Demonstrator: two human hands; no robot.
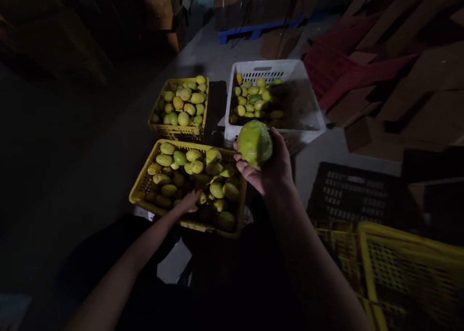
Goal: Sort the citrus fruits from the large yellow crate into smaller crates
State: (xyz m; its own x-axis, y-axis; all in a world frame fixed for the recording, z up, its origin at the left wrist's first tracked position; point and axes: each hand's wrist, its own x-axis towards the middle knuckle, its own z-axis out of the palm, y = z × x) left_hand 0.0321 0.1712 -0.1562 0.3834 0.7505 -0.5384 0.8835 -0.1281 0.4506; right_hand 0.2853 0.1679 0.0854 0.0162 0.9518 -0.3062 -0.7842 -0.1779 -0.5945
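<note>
My right hand [277, 164] is closed round a large, bumpy yellow-green citrus fruit [254, 143], lifted in front of the white crate's near wall. Low in the near yellow crate [145, 176], my left hand [190, 201] has its fingers against a yellow citrus fruit [202, 198] and looks closed on it, though the light is dim. Many more yellow and green fruits [216, 190] lie around that hand. The white crate [308, 108] beyond holds a loose layer of similar fruits [253, 90], mostly on its left side.
Another yellow crate [177, 132], heaped with fruit, stands behind on the left. Yellow crates [373, 268] are at the lower right, near a dark slotted crate [355, 191]. A red crate [333, 70] and cardboard boxes [427, 94] crowd the right. A blue pallet [253, 31] lies at the back.
</note>
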